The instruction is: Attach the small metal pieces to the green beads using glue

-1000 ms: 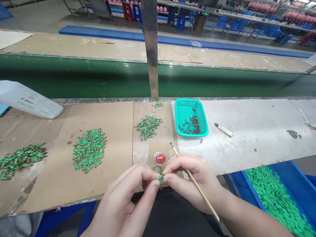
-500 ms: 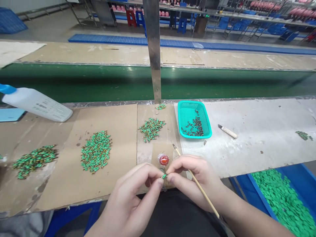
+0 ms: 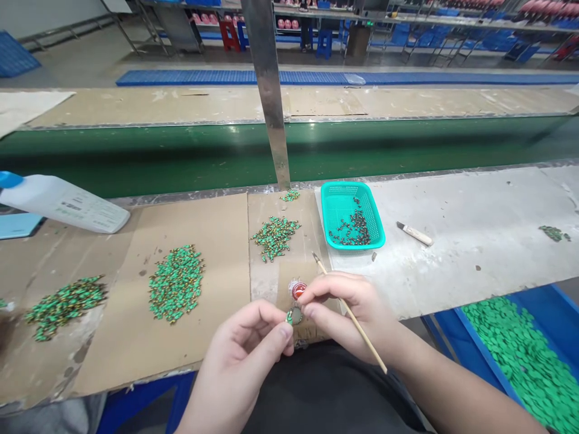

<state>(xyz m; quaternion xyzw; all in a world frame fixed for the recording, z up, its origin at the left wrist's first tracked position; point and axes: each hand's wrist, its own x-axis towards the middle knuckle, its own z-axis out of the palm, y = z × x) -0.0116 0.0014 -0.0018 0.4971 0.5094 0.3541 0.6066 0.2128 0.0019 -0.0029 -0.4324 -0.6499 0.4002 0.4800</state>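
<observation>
My left hand (image 3: 253,352) pinches a small green piece (image 3: 289,315) between thumb and forefinger. A thin paintbrush (image 3: 364,334) is held in my right hand (image 3: 350,310), its dark tip pointing away from me. The thumb and forefinger of that hand are close together beside the green piece; whether something tiny is between them, I cannot make out. Just beyond the fingertips lies a red bottle cap (image 3: 298,290), partly covered by my right hand. A second round cap with a greyish inside (image 3: 297,316) sits nearer me, between the hands.
Piles of green-and-gold small pieces (image 3: 176,283) lie on cardboard to the left and ahead. A turquoise basket (image 3: 379,232) holds dark bits. Right of it lies a craft knife (image 3: 415,234). A white bottle (image 3: 67,202) stands left; a blue bin (image 3: 484,346) holds green discs.
My fingertips have moved apart, the left hand keeping the green piece and turning it more upright. The right hand with the brush has shifted slightly up, and the grey cap shows more.
</observation>
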